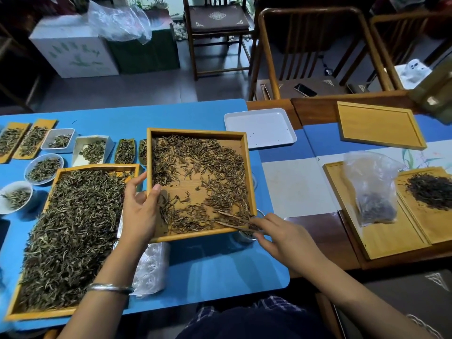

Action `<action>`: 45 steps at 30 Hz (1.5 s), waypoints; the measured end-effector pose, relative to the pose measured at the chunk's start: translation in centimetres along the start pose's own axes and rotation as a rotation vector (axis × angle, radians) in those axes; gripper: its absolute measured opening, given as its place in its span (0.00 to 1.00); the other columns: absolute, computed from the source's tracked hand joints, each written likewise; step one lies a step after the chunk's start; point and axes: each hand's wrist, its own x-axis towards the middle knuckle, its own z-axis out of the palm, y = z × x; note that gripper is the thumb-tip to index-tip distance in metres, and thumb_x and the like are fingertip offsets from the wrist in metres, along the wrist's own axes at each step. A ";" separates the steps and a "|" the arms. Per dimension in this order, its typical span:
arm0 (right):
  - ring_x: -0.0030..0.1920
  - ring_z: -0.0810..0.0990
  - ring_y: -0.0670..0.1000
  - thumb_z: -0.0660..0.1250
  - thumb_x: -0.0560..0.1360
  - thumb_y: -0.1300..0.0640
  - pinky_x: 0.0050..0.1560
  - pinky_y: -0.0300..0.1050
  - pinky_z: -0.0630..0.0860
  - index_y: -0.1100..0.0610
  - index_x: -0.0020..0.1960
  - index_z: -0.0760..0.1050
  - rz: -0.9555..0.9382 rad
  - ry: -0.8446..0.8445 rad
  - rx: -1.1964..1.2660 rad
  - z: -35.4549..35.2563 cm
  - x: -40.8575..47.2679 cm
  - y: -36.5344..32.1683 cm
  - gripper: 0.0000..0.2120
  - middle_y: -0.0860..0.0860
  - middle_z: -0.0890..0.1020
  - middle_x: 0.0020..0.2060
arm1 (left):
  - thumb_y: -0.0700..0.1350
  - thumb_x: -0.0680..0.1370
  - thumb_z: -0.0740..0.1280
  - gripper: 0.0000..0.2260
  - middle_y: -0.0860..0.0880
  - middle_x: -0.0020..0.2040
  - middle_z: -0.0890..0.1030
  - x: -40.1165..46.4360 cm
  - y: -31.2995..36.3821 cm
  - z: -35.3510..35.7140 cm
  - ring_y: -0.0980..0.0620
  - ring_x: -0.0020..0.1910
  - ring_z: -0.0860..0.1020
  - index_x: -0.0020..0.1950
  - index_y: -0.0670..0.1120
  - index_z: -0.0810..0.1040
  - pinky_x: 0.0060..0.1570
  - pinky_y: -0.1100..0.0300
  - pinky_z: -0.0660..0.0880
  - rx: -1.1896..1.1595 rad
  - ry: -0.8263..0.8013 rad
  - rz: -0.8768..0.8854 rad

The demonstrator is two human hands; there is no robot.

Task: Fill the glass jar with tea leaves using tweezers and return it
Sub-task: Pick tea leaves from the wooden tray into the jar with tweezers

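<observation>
The left hand (pixel 140 209) gripped the left rim of a square wooden tray (pixel 247 167), thumb hooked over the edge and fingers curled beneath, so that the tray sat tilted and raised over the blue table (pixel 195 113). Brown tea leaves (pixel 220 167) lay scattered across the tray, thickest along its 12 o'clock and 3 o'clock sides, with a bare patch of wood near the centre. A silver bangle (pixel 110 287) circled the left wrist.

The right hand (pixel 281 237) pinched a pair of bamboo tweezers (pixel 234 220) at the tray's 5 o'clock corner, the tips pointing toward 10 o'clock and resting among the leaves. The glass jar (pixel 244 237) stood just under that same corner, mostly hidden by the tray and the right fingers; only part of its rim and wall showed, and how full it was could not be told.

At 9 o'clock of the tilted tray lay a larger wooden tray (pixel 14 311) heaped with greenish leaves. Beyond it, toward 10 and 11 o'clock, stood several small dishes (pixel 44 167) and scoops of leaves. A white plastic tray (pixel 259 128) sat at 1 o'clock. Well apart at 3 o'clock, a clear bag (pixel 374 189) of dark leaves rested on another wooden tray beside a dark loose pile (pixel 430 192)
</observation>
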 end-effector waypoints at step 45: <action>0.31 0.80 0.56 0.71 0.73 0.56 0.22 0.48 0.73 0.57 0.57 0.79 0.211 0.263 -0.104 1.5 -0.2 1.1 0.13 0.53 0.79 0.39 | 0.49 0.79 0.66 0.15 0.48 0.42 0.83 -0.6 0.6 0.4 0.44 0.42 0.79 0.65 0.59 0.70 0.52 0.35 0.75 0.030 0.039 -0.013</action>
